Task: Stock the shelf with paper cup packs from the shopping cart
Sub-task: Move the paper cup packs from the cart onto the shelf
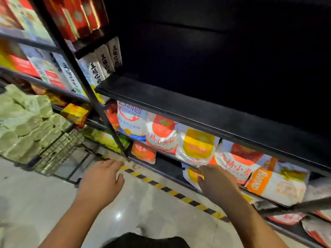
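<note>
Low in front of the black shelving, both bare forearms reach forward from the bottom of the view, backs of the hands up. The left hand [102,178] hovers over the pale tiled floor [35,194], fingers straight and close together, thumb spread to the side, holding nothing; its fingertips point toward the foot of a slanted black upright [100,106]. The right hand [215,181] is stretched toward the lower tier, fingers loosely extended and slightly blurred, with nothing in its grasp; it lies in front of a white and yellow bag [192,176], and whether it touches that bag cannot be told. Above it, a row of white bags with orange and yellow print [197,145] leans on the tier under a broad black shelf [197,113] whose upper side is dark and bare. A strip of yellow and black tape [161,187] runs along the floor between the hands and beside the shelf base. Well to the left, apart from both hands, the wire shopping cart [59,151] stands heaped with pale green wrapped packs [26,122], which rise above its rim. Further left, boxes in red and white [53,76] fill the neighbouring shelves.
</note>
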The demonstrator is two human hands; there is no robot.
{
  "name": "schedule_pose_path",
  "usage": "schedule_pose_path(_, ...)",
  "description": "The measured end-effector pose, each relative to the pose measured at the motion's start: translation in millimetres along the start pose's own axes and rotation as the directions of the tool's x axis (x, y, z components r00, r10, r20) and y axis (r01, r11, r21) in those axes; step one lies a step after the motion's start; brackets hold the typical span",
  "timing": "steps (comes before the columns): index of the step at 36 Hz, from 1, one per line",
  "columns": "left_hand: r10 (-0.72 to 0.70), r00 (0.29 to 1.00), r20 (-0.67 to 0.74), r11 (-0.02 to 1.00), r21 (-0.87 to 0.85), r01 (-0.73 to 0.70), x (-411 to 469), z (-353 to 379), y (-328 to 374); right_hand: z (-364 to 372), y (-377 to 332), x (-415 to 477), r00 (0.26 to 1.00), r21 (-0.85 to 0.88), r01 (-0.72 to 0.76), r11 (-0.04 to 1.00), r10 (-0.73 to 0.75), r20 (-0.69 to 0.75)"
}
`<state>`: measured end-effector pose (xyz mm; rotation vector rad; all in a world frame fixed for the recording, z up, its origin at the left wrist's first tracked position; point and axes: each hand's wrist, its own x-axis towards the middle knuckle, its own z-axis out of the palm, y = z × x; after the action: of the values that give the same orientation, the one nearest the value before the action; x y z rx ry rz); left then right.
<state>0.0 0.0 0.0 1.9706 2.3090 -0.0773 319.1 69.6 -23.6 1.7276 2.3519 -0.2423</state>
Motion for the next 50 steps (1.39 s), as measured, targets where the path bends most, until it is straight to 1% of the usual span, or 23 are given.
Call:
schedule_pose_path(1, -0.023, 0.999, 0.025, 0.999, -0.028, 0.024, -3.9, 2.8, -10.2, 0.8, -6.8, 6.2, 0.999, 0.011, 0.035, 0.999, -0.035, 0.007)
schedule_pose_path(3, -0.09, 0.996, 0.005, 0.995, -0.041, 0.09, -14.8, 4.9, -27.1, -0.9, -23.3, 15.7, 0.996, 0.045, 0.091, 0.995, -0.092, 0.005)
schedule_pose_path(4, -0.125, 0.992, 0.009, 0.992, -0.022, 0.126, -22.6, 2.7, -34.2, -1.5, -32.8, 18.4, 0.994, 0.052, 0.107, 0.993, -0.108, 0.01)
schedule_pose_path(8, -0.249, 0.967, 0.048, 0.966, -0.064, 0.251, -42.2, 11.9, -73.0, -0.1, -76.1, 41.5, 0.988, 0.054, 0.144, 0.988, -0.146, 0.039)
schedule_pose_path(13, -0.322, 0.945, 0.063, 0.933, -0.147, 0.328, -46.0, 16.9, -125.5, -9.5, -145.0, 72.2, 0.976, 0.063, 0.207, 0.976, -0.21, 0.051)
schedule_pose_path(16, -0.345, 0.939, 0.015, 0.924, -0.169, 0.342, -37.7, 18.0, -164.3, -20.1, -191.3, 95.7, 0.958, 0.028, 0.272, 0.962, -0.273, 0.083)
schedule_pose_path(19, -0.37, 0.929, 0.017, 0.915, -0.167, 0.367, -26.8, 20.1, -208.9, -27.5, -241.1, 119.4, 0.947, 0.001, 0.308, 0.952, -0.306, 0.094)
schedule_pose_path(22, -0.359, 0.932, 0.042, 0.909, -0.212, 0.359, -14.8, 20.6, -251.3, -28.6, -291.4, 142.7, 0.939, -0.026, 0.334, 0.942, -0.33, 0.1)
schedule_pose_path(28, -0.379, 0.924, 0.055, 0.889, -0.254, 0.38, 2.4, 24.2, -322.4, -32.9, -379.3, 184.0, 0.908, 0.013, 0.399, 0.917, -0.396, 0.137)
schedule_pose_path(30, -0.411, 0.909, 0.066, 0.876, -0.247, 0.414, 8.7, 25.3, -344.6, -35.8, -401.2, 199.6, 0.895, 0.025, 0.418, 0.908, -0.416, 0.161)
schedule_pose_path(32, -0.425, 0.902, 0.075, 0.88, -0.197, 0.432, 16.0, 29.2, -364.6, -38.4, -419.3, 215.9, 0.884, 0.021, 0.439, 0.898, -0.435, 0.172)
schedule_pose_path(34, -0.445, 0.894, 0.054, 0.879, -0.165, 0.448, 25.9, 31.5, -380.5, -40.8, -434.8, 233.1, 0.875, 0.016, 0.453, 0.891, -0.448, 0.181)
schedule_pose_path(37, -0.477, 0.878, 0.042, 0.863, -0.163, 0.478, 47.3, 35.7, -400.8, -39.1, -457.6, 264.7, 0.864, -0.007, 0.479, 0.878, -0.469, 0.182)
schedule_pose_path(40, -0.518, 0.852, 0.078, 0.841, -0.137, 0.524, 71.3, 43.2, -422.6, -37.8, -485.5, 301.7, 0.834, -0.01, 0.52, 0.854, -0.505, 0.223)
schedule_pose_path(44, -0.576, 0.809, 0.113, 0.796, -0.147, 0.587, 106.6, 47.9, -457.6, -46.3, -529.5, 357.9, 0.78, 0.032, 0.581, 0.814, -0.567, 0.266)
schedule_pose_path(47, -0.64, 0.759, 0.119, 0.741, -0.163, 0.651, 130.1, 39.5, -479.5, -63.2, -562.5, 396.5, 0.724, 0.038, 0.645, 0.763, -0.626, 0.29)
schedule_pose_path(50, -0.707, 0.698, 0.113, 0.678, -0.171, 0.715, 152.9, 32.5, -503.4, -82.4, -596.6, 439.3, 0.648, 0.033, 0.724, 0.689, -0.696, 0.311)
